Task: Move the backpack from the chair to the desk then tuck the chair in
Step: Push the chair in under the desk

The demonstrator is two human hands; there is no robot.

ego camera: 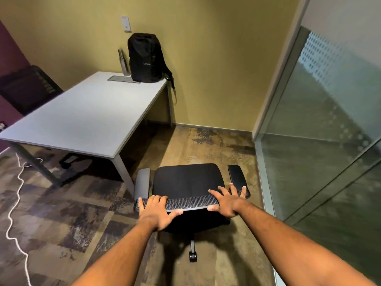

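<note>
The black backpack stands upright on the far right corner of the white desk, leaning against the yellow wall, one strap hanging over the desk edge. The black office chair stands on the floor just right of the desk's near right leg, its seat bare and facing the wall. My left hand grips the top edge of the mesh backrest on its left side. My right hand grips the same edge on its right side, fingers spread over the top.
A metal bottle and a grey cable flap sit on the desk beside the backpack. A second black chair stands at the desk's far left side. A white cord trails on the floor. A glass partition runs along the right.
</note>
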